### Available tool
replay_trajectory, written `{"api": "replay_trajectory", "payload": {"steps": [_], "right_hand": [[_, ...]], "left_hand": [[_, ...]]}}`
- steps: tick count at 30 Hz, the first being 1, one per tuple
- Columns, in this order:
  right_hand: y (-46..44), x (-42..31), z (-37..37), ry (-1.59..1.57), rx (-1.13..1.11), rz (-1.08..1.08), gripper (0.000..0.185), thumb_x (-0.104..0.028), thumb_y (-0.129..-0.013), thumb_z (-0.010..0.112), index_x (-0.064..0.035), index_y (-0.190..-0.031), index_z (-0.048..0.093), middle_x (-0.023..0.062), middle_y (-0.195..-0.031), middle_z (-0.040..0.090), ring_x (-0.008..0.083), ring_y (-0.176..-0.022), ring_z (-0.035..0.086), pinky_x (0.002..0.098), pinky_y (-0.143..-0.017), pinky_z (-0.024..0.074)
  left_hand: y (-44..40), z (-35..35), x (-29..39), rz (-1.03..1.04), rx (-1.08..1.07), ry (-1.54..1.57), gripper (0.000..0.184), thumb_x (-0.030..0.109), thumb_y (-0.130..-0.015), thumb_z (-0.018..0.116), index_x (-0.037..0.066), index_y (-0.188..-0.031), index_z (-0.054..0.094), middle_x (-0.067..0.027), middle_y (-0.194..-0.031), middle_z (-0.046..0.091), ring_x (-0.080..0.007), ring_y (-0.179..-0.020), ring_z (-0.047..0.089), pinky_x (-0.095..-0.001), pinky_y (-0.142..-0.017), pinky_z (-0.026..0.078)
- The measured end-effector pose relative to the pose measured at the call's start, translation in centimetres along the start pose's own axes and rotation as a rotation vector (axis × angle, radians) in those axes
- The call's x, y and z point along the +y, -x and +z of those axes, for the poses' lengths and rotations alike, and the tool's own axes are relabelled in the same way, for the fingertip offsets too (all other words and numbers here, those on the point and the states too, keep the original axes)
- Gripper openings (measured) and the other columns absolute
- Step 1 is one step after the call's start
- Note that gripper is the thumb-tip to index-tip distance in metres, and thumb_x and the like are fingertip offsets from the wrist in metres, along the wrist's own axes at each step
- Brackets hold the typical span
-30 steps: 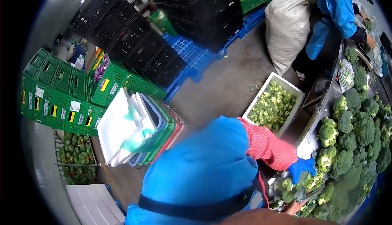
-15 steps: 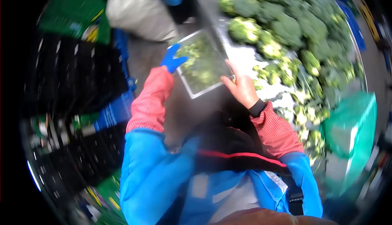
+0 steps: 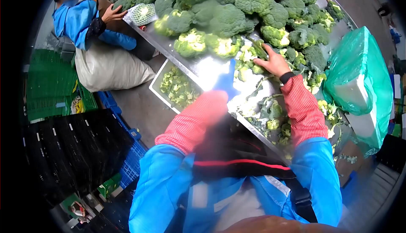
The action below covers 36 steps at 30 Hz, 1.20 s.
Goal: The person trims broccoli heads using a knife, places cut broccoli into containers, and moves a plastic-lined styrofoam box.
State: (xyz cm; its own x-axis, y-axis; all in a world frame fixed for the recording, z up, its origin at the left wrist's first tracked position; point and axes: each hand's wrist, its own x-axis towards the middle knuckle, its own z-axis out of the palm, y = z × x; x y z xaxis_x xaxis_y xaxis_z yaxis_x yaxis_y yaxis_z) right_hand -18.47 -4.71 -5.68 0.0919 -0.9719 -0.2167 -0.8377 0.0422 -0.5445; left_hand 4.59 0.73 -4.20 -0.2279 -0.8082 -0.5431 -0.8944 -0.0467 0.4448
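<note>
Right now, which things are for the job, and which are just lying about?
Seem part of the job:
- left hand
- right hand
- broccoli
- florets
- tub

Seem just about:
- sack
- black crates
- green bag
- blue pallet

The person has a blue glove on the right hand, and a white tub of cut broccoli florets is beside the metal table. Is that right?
Not quite: the head view shows the blue glove on the left hand, not the right. The white tub of cut broccoli florets is indeed beside the metal table.
</note>
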Motion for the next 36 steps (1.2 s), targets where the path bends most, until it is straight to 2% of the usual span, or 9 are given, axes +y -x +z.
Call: {"api": "replay_trajectory", "payload": {"steps": [7, 12, 16, 18, 23, 27, 30, 33, 36], "right_hand": [[-1.7, 0.0, 0.3, -0.218, -0.099, 0.083, 0.084, -0.046, -0.074, 0.074, -0.007, -0.139, 0.036, 0.0201, -0.099, 0.066, 0.0298, -0.089, 0.065, 0.0372, -0.081, 0.051], [1.5, 0.1, -1.2, -0.476, -0.171, 0.178, 0.072, -0.034, -0.08, 0.073, -0.0056, -0.136, 0.039, 0.0147, -0.107, 0.063, 0.0203, -0.086, 0.062, 0.0322, -0.076, 0.0503], [4.6, -0.7, -0.1, -0.679, -0.118, 0.16, 0.05, -0.027, -0.085, 0.069, -0.0051, -0.125, 0.048, 0.0052, -0.083, 0.057, 0.0131, -0.066, 0.051, 0.0273, -0.058, 0.0401], [6.6, -3.3, 0.2, -0.891, -0.144, 0.224, 0.037, -0.024, -0.089, 0.066, -0.007, -0.119, 0.051, -0.0026, -0.063, 0.049, 0.0074, -0.037, 0.041, 0.0235, -0.034, 0.0327], [8.9, -12.2, 3.0, -0.795, -0.129, 0.063, 0.049, -0.03, -0.087, 0.068, -0.0038, -0.125, 0.051, 0.0136, -0.087, 0.067, 0.0186, -0.065, 0.064, 0.0346, -0.059, 0.0517], [8.2, -17.4, 10.0, -0.653, 0.113, -0.442, 0.056, -0.033, -0.088, 0.066, -0.0097, -0.134, 0.046, 0.0195, -0.084, 0.066, 0.0333, -0.072, 0.066, 0.041, -0.062, 0.0519], [8.6, -17.6, 9.2, -0.367, 0.036, -0.392, 0.055, -0.034, -0.089, 0.064, -0.0096, -0.134, 0.046, 0.0187, -0.089, 0.063, 0.0377, -0.075, 0.063, 0.0434, -0.064, 0.0511], [8.8, -13.9, 5.9, -0.233, 0.172, -0.216, 0.062, -0.035, -0.087, 0.066, -0.0087, -0.138, 0.042, 0.0186, -0.095, 0.061, 0.0352, -0.079, 0.063, 0.0427, -0.069, 0.0506], [7.5, -7.5, 3.9, -0.165, 0.333, -0.028, 0.065, -0.031, -0.087, 0.065, -0.0049, -0.14, 0.038, 0.0241, -0.099, 0.061, 0.0372, -0.08, 0.063, 0.0461, -0.073, 0.051]], "left_hand": [[-6.1, 4.2, -1.5, 0.345, 0.222, 0.434, 0.118, 0.015, -0.057, 0.082, 0.022, -0.153, 0.013, -0.0191, -0.147, 0.026, -0.0367, -0.129, 0.041, -0.0435, -0.104, 0.043], [-5.2, 5.8, -2.6, 0.449, 0.045, 0.917, 0.098, 0.009, -0.066, 0.08, 0.015, -0.149, 0.028, -0.0126, -0.142, 0.039, -0.028, -0.129, 0.041, -0.0411, -0.101, 0.042], [-0.9, 2.4, -1.6, 0.467, -0.075, 0.953, 0.094, 0.014, -0.067, 0.079, 0.014, -0.148, 0.031, -0.0111, -0.144, 0.038, -0.0261, -0.13, 0.04, -0.0399, -0.105, 0.038], [1.2, -0.2, -2.3, 0.53, -0.072, 0.787, 0.091, 0.016, -0.068, 0.078, 0.013, -0.147, 0.033, -0.0104, -0.144, 0.038, -0.0251, -0.132, 0.038, -0.0388, -0.108, 0.035], [8.6, -5.9, -8.5, 0.48, -0.054, 0.862, 0.094, 0.019, -0.066, 0.08, 0.007, -0.146, 0.033, -0.0096, -0.147, 0.037, -0.0249, -0.136, 0.034, -0.0381, -0.112, 0.028], [10.6, -8.4, -17.1, 0.367, 0.169, 0.88, 0.094, 0.017, -0.067, 0.084, 0.009, -0.146, 0.034, -0.0105, -0.139, 0.043, -0.0253, -0.13, 0.041, -0.0354, -0.108, 0.035], [7.2, -5.5, -27.2, 0.224, 0.549, 0.142, 0.091, 0.015, -0.068, 0.083, 0.009, -0.145, 0.035, -0.0116, -0.136, 0.045, -0.0254, -0.126, 0.045, -0.0352, -0.105, 0.037], [7.3, -5.7, -20.3, 0.147, 0.556, 0.443, 0.088, 0.015, -0.069, 0.082, 0.009, -0.144, 0.036, -0.0125, -0.134, 0.046, -0.026, -0.122, 0.048, -0.0355, -0.101, 0.042], [5.9, -2.2, -12.1, 0.416, 0.291, 0.635, 0.088, 0.012, -0.07, 0.083, 0.012, -0.145, 0.037, -0.0103, -0.136, 0.048, -0.0242, -0.119, 0.053, -0.0375, -0.093, 0.048]]}}
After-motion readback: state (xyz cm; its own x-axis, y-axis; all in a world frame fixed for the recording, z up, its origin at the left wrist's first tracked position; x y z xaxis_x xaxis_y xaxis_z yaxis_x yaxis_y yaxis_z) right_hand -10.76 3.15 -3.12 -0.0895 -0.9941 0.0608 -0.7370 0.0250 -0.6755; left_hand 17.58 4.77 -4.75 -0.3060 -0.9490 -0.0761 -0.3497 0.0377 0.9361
